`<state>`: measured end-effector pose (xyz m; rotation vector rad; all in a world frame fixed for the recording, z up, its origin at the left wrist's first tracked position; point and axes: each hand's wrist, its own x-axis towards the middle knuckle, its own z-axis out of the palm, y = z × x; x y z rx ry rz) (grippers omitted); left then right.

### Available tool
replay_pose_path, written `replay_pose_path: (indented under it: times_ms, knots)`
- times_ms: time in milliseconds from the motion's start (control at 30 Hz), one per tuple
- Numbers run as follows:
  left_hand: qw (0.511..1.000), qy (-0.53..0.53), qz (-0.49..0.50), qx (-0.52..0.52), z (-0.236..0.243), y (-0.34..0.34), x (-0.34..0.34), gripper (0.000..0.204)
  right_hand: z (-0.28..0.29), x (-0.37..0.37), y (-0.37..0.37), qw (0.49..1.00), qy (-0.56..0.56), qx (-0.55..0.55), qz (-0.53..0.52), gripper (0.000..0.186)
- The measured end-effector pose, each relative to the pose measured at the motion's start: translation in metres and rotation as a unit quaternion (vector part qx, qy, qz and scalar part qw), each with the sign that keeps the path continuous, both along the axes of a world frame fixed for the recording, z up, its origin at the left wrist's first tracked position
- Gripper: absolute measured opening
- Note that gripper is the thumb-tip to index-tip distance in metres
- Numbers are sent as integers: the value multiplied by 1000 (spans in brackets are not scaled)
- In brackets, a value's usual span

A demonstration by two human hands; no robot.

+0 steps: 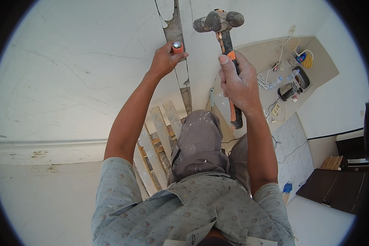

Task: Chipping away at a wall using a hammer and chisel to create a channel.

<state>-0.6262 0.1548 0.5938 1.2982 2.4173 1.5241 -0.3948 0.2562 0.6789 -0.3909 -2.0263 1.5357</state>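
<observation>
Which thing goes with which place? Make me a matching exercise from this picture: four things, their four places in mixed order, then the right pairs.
Things
1. hammer
2. red-collared tool with a shiny round end
3. wooden slats
4. clear bottles

Places
a. on the beige surface at the right
b. in the left hand
c. to the left of the grey trousers
d. in the right hand

Right pairs
1-d
2-b
3-c
4-a
</observation>
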Motion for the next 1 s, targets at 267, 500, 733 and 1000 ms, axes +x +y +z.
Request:
replay_pose_path:
  times_ms: [267,500,733,1000]
  knots:
    - [997,72,-7,23,-18,3,5,39,-27,-32,-21,952,240,184,-52,31]
    - [999,30,-8,26,-13,5,-2,40,-18,-32,5,998,-21,63,6,31]
    - [998,52,2,30,-10,8,-1,39,-19,-46,-19,960,201,187,-61,31]
    - [999,41,6,2,-9,7,-1,42,-15,-31,-15,989,87,115,11,31]
